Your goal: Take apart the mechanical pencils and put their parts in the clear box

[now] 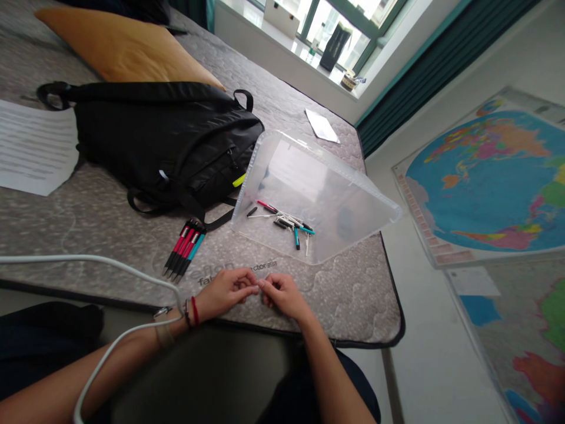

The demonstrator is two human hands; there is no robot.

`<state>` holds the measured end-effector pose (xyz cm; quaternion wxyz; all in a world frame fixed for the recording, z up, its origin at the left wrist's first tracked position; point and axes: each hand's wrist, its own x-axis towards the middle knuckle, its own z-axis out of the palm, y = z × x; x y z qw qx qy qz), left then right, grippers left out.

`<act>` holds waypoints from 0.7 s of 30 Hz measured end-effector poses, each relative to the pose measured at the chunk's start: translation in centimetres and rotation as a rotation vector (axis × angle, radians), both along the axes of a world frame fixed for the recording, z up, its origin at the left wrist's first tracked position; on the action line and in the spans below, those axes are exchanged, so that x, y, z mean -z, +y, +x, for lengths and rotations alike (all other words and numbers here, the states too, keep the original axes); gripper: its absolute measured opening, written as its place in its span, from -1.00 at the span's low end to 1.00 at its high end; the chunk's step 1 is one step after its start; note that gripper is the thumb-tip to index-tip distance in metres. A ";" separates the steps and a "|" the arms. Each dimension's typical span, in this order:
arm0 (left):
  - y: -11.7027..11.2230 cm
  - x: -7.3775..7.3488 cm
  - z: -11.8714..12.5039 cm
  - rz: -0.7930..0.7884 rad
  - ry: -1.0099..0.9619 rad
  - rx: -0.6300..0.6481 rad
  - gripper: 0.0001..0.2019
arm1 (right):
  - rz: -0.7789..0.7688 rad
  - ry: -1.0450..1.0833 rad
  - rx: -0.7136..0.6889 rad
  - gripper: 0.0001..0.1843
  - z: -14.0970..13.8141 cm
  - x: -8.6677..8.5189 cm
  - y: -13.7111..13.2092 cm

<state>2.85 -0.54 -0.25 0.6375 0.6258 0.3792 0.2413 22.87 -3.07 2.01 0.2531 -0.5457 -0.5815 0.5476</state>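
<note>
My left hand point(233, 290) and my right hand point(282, 294) meet fingertip to fingertip above the mattress edge. Both have thumb and fingers pinched together; whatever lies between them is too small to make out. Just beyond stands a clear plastic box point(353, 227), tipped at an angle, with loose pen parts point(289, 221) inside: white tubes, black pieces, and red and teal barrels. Left of the box, several assembled pens point(184, 247) lie side by side, red and black ones plus a teal one.
A black backpack point(168, 141) lies behind the pens, with a brown padded envelope point(128, 50) past it. A printed sheet point(35, 147) is at the left. The white cable point(110, 259) crosses my left forearm. A wall map point(485, 176) hangs at the right.
</note>
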 end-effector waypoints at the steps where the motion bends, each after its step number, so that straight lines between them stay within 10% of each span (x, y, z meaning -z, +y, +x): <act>1: 0.0 0.0 0.0 0.003 0.000 0.002 -0.72 | 0.015 -0.013 -0.026 -0.53 0.0 -0.1 0.0; 7: -0.1 0.0 0.0 -0.003 -0.012 -0.006 -0.73 | 0.046 0.027 -0.053 -0.49 0.3 -0.1 0.0; 14: 0.1 0.1 0.1 -0.094 -0.125 -0.050 -0.71 | 0.166 0.466 0.732 -0.55 1.7 0.3 1.1; 21: -0.2 -0.1 -0.1 0.000 -0.068 0.005 -0.75 | 0.085 0.049 0.088 -0.54 -1.9 1.4 -0.5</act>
